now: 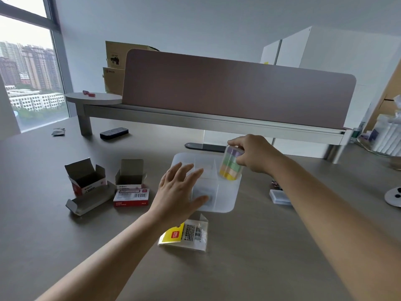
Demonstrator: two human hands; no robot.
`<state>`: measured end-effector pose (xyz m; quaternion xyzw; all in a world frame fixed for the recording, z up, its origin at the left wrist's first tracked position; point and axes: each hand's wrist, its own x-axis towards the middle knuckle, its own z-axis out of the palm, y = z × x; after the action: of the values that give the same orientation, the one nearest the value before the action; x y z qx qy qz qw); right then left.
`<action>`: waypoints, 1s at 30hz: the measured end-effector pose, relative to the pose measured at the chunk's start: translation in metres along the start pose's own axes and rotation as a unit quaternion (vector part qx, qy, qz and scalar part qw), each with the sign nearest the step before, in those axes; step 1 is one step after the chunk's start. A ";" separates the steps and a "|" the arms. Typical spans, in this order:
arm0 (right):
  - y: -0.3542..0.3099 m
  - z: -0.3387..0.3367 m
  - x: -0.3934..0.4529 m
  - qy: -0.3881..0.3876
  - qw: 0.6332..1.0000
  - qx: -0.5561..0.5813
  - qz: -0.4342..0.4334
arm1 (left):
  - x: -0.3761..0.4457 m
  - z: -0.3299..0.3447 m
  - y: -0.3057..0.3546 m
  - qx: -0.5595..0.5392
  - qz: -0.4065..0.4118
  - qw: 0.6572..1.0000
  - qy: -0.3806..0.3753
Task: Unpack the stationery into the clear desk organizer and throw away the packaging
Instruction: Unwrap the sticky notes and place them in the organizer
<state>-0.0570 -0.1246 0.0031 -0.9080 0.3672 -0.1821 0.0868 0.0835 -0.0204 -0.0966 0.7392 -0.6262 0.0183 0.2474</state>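
The clear desk organizer [225, 198] lies on the brown desk, divided into compartments. My right hand [252, 154] grips a stack of pastel tape rolls [231, 165] by its top, upright in the organizer's far right compartment. My left hand [180, 190] rests flat with fingers spread on the organizer's left side. An empty clear packet with a yellow label [186, 234] lies just in front of the organizer. Left of it are two opened small cartons [86, 177] [130, 174], a red staple box [131, 197] and a grey inner tray [91, 200].
A raised shelf with a mauve partition [217, 92] spans the back of the desk. A small clear box [280, 196] and binder clips [276, 184] lie right of the organizer. A black eraser [114, 133] and a crumpled wrapper [58, 131] sit far left.
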 end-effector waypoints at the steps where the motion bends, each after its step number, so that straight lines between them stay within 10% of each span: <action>1: 0.000 0.002 0.000 -0.010 1.000 0.003 0.001 | 0.000 0.000 0.000 0.001 0.000 1.000 0.000; 12: 0.012 0.024 -0.019 -0.077 0.992 0.098 0.028 | -0.001 -0.001 0.001 0.004 0.002 1.000 -0.004; 23: 0.056 0.025 -0.106 0.037 0.997 0.038 0.059 | -0.036 -0.003 0.049 -0.014 0.089 0.995 0.044; 30: 0.139 0.028 -0.167 0.056 0.973 -0.058 0.218 | -0.038 0.048 0.106 0.015 0.113 0.984 -0.135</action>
<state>-0.2452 -0.1063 -0.1075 -0.7977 0.5708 -0.1879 0.0508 -0.0370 -0.0142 -0.1156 0.6631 -0.7329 -0.0440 0.1458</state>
